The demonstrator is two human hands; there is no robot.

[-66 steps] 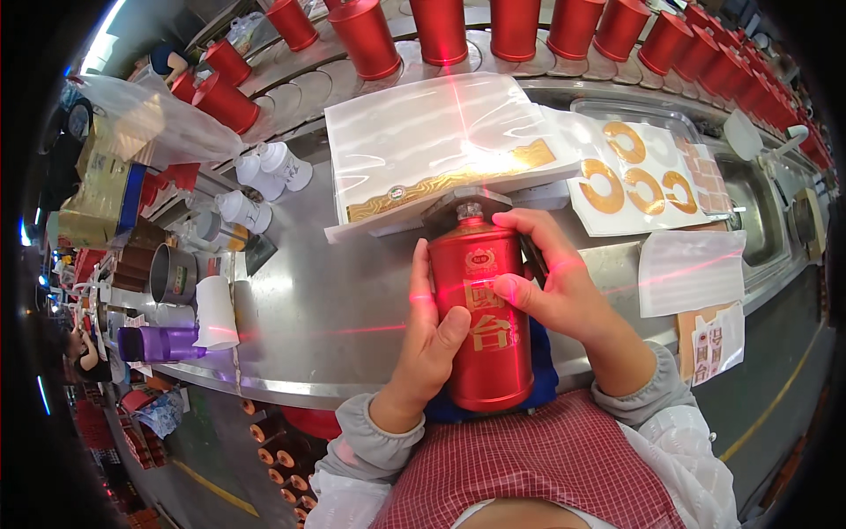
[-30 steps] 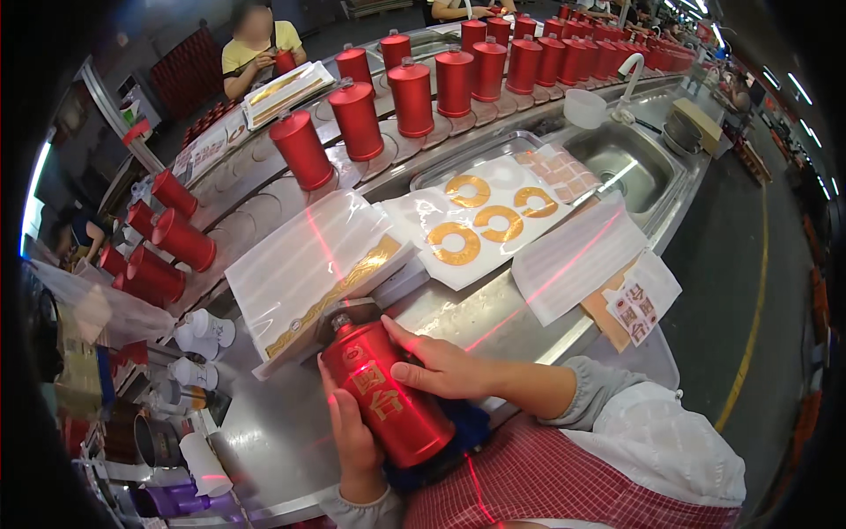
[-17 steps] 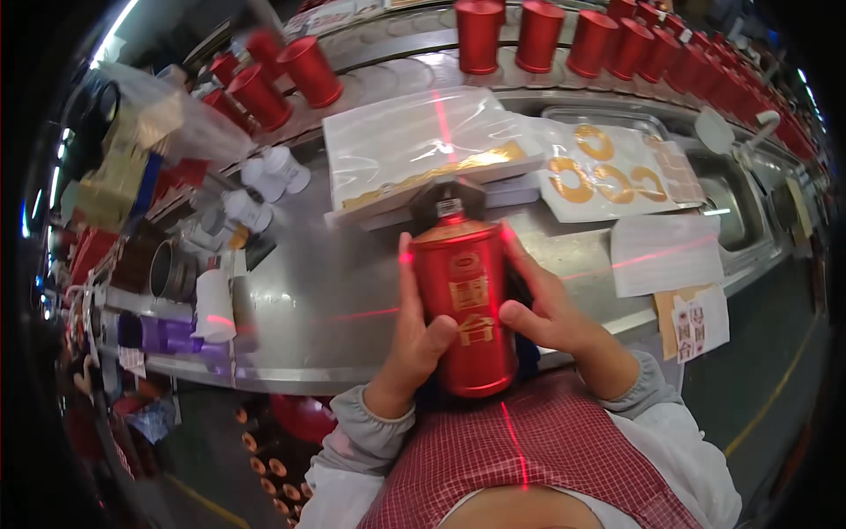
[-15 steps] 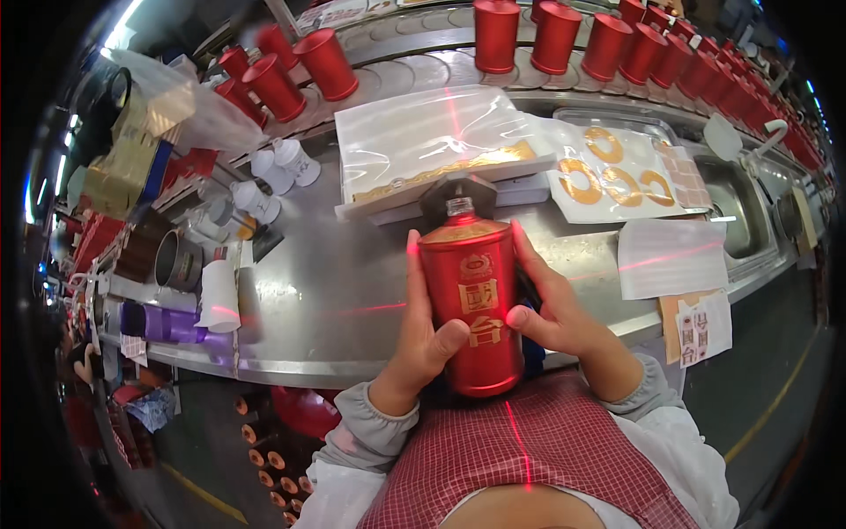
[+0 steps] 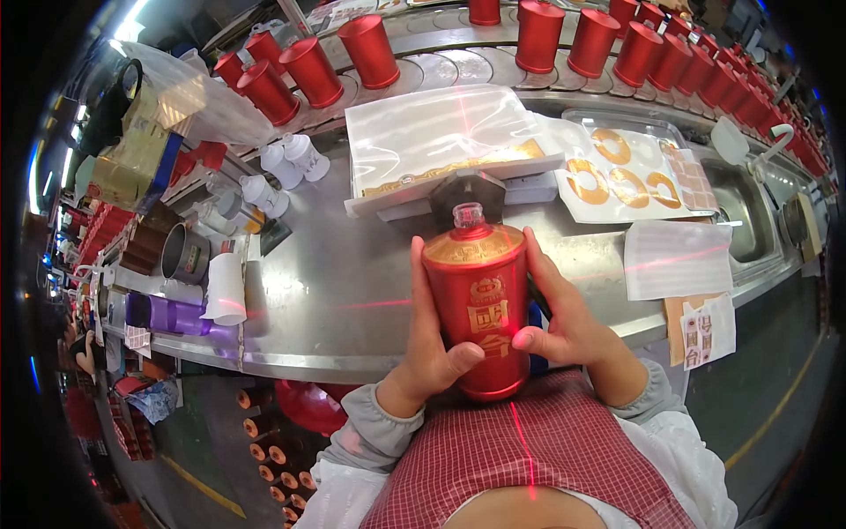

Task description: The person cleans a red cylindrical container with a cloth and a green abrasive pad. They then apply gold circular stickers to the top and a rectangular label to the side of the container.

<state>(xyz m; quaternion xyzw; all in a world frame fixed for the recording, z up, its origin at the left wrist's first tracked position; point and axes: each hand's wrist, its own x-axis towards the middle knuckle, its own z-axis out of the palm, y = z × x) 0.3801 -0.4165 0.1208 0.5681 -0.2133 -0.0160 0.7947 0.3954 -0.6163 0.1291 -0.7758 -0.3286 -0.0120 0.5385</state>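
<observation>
Between my two hands is a red bottle [image 5: 480, 309] with gold characters, a gold shoulder and a clear glass neck without a cap. Its neck leans away from me and its base is close to my checked apron. My left hand [image 5: 432, 339] presses its left side, thumb across the front. My right hand [image 5: 564, 326] grips the other side, its thumb tip beside the lower character. Behind the neck stands a dark angular holder [image 5: 467, 189] on the metal worktable [image 5: 335, 326]. A red laser line crosses the bottle and the apron.
Sheets with gold decals [image 5: 454, 172] and gold ring stickers [image 5: 621, 172] lie beyond the bottle. Red bottles [image 5: 538, 40] line a conveyor at the back. White jars [image 5: 300, 159], a paper roll [image 5: 226, 291] and a metal cup [image 5: 185, 256] stand left; a sink [image 5: 740, 212] is right.
The bottle in my hands has tipped so that more of its gold shoulder shows. On the conveyor, the red bottles have shifted. My view has turned slightly.
</observation>
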